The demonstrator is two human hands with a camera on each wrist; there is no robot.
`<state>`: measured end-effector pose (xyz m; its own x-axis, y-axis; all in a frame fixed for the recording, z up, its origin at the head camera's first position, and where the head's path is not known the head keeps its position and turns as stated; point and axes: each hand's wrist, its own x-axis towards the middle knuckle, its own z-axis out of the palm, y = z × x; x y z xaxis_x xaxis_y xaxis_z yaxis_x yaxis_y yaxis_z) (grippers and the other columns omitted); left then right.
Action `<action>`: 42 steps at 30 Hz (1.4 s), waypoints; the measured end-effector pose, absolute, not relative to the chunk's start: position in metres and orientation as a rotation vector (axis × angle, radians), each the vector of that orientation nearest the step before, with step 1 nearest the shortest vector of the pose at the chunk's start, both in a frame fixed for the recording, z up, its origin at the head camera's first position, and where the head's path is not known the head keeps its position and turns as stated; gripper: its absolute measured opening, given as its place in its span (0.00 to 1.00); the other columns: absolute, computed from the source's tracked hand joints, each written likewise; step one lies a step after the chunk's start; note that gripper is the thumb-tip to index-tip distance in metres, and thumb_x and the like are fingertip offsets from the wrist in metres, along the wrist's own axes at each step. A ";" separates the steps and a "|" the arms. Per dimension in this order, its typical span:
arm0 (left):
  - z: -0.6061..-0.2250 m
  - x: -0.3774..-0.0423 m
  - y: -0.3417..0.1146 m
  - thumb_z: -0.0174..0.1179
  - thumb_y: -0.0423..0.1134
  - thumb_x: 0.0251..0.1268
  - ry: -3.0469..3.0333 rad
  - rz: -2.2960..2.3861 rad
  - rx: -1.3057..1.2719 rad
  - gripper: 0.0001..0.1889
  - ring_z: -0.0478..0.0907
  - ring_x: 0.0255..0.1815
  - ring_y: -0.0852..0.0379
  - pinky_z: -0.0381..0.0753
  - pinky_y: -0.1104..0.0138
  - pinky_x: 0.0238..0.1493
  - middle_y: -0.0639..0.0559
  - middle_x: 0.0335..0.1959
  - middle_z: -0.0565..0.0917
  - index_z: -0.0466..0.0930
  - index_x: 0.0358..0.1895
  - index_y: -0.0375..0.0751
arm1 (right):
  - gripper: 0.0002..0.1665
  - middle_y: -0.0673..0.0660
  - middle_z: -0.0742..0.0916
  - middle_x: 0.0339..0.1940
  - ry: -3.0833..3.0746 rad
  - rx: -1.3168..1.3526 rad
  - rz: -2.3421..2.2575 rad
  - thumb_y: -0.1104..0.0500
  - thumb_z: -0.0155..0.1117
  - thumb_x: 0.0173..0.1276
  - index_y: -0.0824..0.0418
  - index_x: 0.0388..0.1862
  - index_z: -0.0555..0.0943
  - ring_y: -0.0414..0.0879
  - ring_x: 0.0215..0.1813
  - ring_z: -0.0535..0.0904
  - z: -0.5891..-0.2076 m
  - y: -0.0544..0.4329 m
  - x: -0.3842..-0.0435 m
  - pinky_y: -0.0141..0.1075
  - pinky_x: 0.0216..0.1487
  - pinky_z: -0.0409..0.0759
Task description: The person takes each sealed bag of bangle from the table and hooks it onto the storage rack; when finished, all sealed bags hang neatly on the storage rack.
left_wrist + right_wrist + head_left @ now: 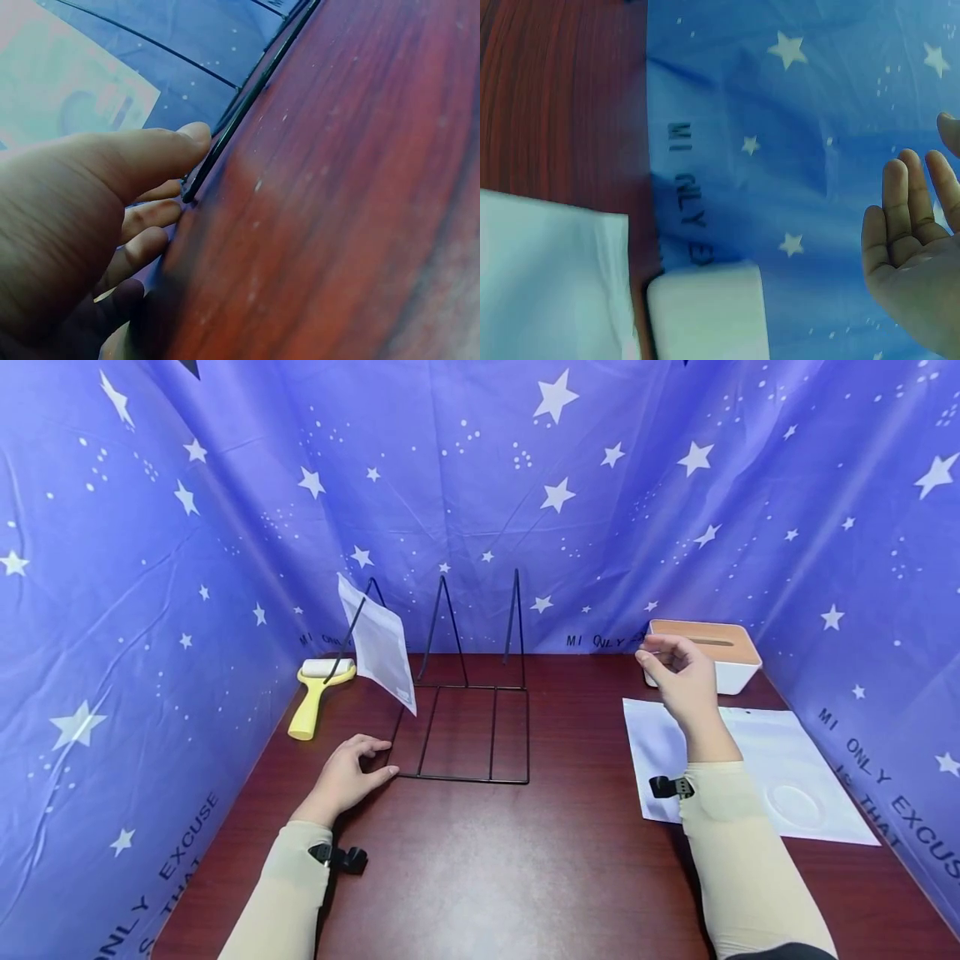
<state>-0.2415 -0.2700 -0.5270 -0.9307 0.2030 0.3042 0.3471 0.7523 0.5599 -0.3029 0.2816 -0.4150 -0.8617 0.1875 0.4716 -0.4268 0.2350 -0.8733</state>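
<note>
At the left of the table, my left hand (347,779) pinches the front left corner of a black wire rack (492,735). In the left wrist view the thumb (169,154) lies against the wire, and the fingers are partly hidden behind it. A small white pouch (382,639) leans, tilted, in the rack's leftmost divider. My right hand (682,681) is raised with nothing in it, its fingers loosely bent. Beneath that forearm a larger white pouch (765,752) lies flat, partly covered by the arm.
A white tissue box with a wood-coloured lid (738,647) stands at the back right. The yellow-handled roller (306,714) lies left of the rack. Starry blue curtains (480,485) enclose the dark red table (480,868) on the back and both sides.
</note>
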 end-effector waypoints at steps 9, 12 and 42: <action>-0.528 -0.242 -0.271 0.80 0.45 0.57 -2.741 -0.926 -0.443 0.24 0.79 0.51 0.51 0.77 0.52 0.56 0.52 0.51 0.85 0.88 0.57 0.43 | 0.19 0.46 0.89 0.43 -2.091 0.034 1.605 0.64 0.72 0.72 0.69 0.59 0.83 0.35 0.41 0.82 -0.413 0.304 -0.297 0.23 0.44 0.78; -0.527 -0.242 -0.271 0.80 0.44 0.57 -2.732 -0.925 -0.455 0.24 0.79 0.52 0.50 0.77 0.51 0.56 0.51 0.52 0.86 0.88 0.57 0.43 | 0.21 0.44 0.89 0.44 -2.118 -0.023 1.588 0.61 0.73 0.72 0.67 0.60 0.84 0.34 0.42 0.82 -0.421 0.315 -0.302 0.22 0.44 0.78; -0.527 -0.242 -0.271 0.79 0.44 0.58 -2.730 -0.959 -0.458 0.24 0.79 0.54 0.49 0.76 0.51 0.57 0.51 0.53 0.86 0.88 0.57 0.42 | 0.39 0.68 0.81 0.67 -2.755 -0.247 1.207 0.43 0.70 0.73 0.67 0.72 0.75 0.51 0.59 0.77 -0.471 0.395 -0.305 0.29 0.48 0.73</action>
